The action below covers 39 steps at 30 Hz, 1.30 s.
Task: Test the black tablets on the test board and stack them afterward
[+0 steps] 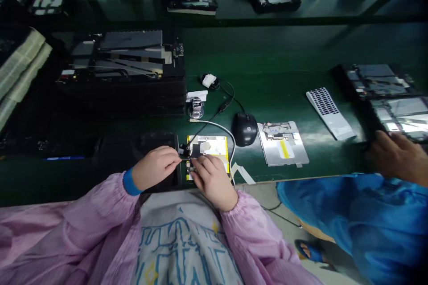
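Observation:
In front of me lies a flat electronic assembly with a silvery face, yellow edges and a small circuit board at its left end. My left hand, wearing a blue wristband, pinches something small and dark at that end; I cannot make out what it is. My right hand rests over the assembly, fingers bent and closed at the circuit board, hiding part of it. What its fingertips grip is hidden. A black cable plug sits just above the fingertips. A white cable curves past the assembly's right side.
A black mouse, a metal tally counter and a second silvery assembly lie nearby. Stacked black device parts stand at back left. At right, a co-worker's hand is beside more devices. A white perforated strip lies between.

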Tool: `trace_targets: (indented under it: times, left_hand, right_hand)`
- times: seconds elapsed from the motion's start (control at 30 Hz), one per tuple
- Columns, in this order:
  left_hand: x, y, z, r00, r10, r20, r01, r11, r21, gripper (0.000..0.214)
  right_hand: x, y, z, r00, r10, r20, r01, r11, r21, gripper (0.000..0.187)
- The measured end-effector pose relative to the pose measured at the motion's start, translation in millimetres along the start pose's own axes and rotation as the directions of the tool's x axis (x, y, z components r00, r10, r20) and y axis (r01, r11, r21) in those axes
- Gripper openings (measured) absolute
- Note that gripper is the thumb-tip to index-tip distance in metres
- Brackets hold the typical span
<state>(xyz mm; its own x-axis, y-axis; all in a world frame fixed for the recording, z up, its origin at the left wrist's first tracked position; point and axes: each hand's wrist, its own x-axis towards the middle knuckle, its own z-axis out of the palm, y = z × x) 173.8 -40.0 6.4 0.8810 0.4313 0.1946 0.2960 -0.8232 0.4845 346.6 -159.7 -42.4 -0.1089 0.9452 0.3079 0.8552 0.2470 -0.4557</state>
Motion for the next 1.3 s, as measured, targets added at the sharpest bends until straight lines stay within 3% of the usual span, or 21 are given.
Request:
trace_targets:
  times: [0.27, 0.43, 0.5, 0.63, 0.73, 0.83, 0.93, 1.07, 1.17, 1.23, 1.3]
  left_hand:
    - [-1, 4, 0.6, 1.000, -0.019, 0.002, 0.019, 1.000, 0.004, 0.017]
    - [-21, 3, -29.4, 0.974, -0.208, -0.088, 0.213, 0.976, 0.048, 0.023]
    - [-38, -4, -50.5, 0.918, -0.349, -0.187, 0.370, 0.924, 0.095, 0.027]
    - [-80, -22, -85.8, 0.736, -0.612, -0.289, 0.674, 0.698, 0.241, 0.034]
    - [-107, -34, -93.3, 0.674, -0.672, -0.307, 0.736, 0.574, 0.359, 0.039]
    - [-123, -44, -88.5, 0.616, -0.701, -0.360, 0.785, 0.504, 0.361, 0.046]
    - [-130, -51, -84.7, 0.561, -0.735, -0.380, 0.828, 0.501, 0.254, 0.044]
    - [-132, -54, -90.4, 0.446, -0.814, -0.373, 0.884, 0.465, 0.043, 0.042]
    - [-134, -53, -97.9, 0.370, -0.877, -0.306, 0.894, 0.426, -0.141, 0.051]
    - [-137, -53, -101.6, 0.368, -0.891, -0.265, 0.839, 0.441, -0.318, 0.052]
    - [-142, -54, -103.1, 0.429, -0.874, -0.228, 0.709, 0.482, -0.515, 0.050]
  right_hand:
    - [1, -4, 1, 0.999, 0.032, 0.006, -0.032, 0.999, -0.036, 0.031]
    - [-2, -3, 3, 0.999, 0.035, -0.011, -0.035, 0.999, 0.023, 0.034]
    - [-3, -3, 4, 0.999, 0.038, -0.014, -0.037, 0.999, 0.022, 0.036]
    - [-1, -4, 2, 0.999, 0.028, 0.019, -0.028, 1.000, -0.005, 0.036]
    - [2, 1, -5, 0.998, -0.004, 0.066, 0.002, 0.999, 0.036, 0.036]
    - [8, 10, -9, 0.999, 0.035, -0.002, -0.035, 0.996, 0.087, 0.033]
    - [16, 19, -8, 0.993, 0.089, -0.080, -0.086, 0.995, 0.045, 0.029]
    - [23, 22, -2, 0.997, 0.067, -0.033, -0.070, 0.994, -0.080, 0.027]
    - [23, 20, 2, 0.998, 0.057, -0.026, -0.059, 0.990, -0.131, 0.030]
    - [22, 20, 3, 0.998, 0.057, -0.037, -0.061, 0.990, -0.127, 0.035]
    - [21, 22, 4, 0.996, 0.072, -0.052, -0.077, 0.992, -0.100, 0.041]
